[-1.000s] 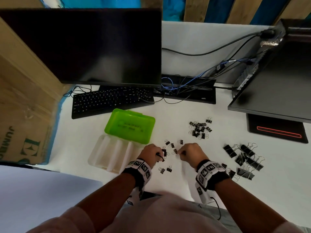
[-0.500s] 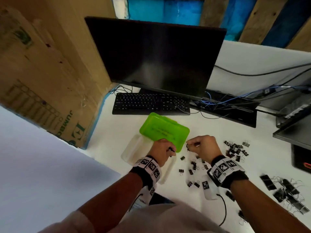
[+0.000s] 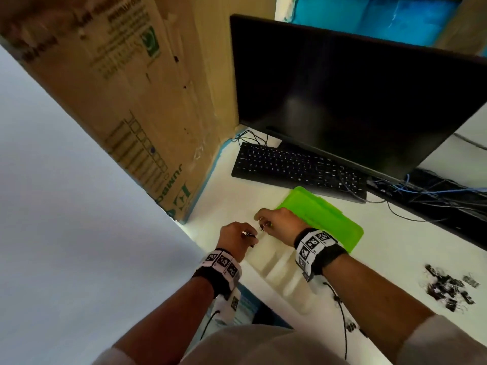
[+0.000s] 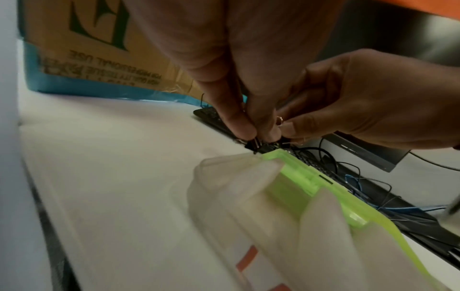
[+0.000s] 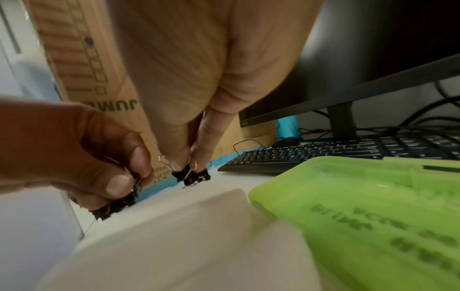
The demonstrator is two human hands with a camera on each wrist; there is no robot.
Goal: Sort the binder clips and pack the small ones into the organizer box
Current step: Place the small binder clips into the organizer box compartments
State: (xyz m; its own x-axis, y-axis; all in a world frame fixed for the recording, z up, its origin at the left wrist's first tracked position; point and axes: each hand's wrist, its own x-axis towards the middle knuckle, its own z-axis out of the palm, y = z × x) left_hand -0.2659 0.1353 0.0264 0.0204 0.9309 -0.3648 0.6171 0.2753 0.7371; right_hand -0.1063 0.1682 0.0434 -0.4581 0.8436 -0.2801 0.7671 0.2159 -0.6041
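Above the translucent organizer box, both hands pinch small black binder clips. Left hand grips several; right hand, at two o'clock, holds one.

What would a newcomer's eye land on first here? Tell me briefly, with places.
First, the two hands meeting above the near-left end of the translucent organizer box: the left hand and the right hand each pinch small black binder clips. Next, the bright green lid lying open behind the box, in front of the keyboard. A pile of loose clips waits at the desk's right.
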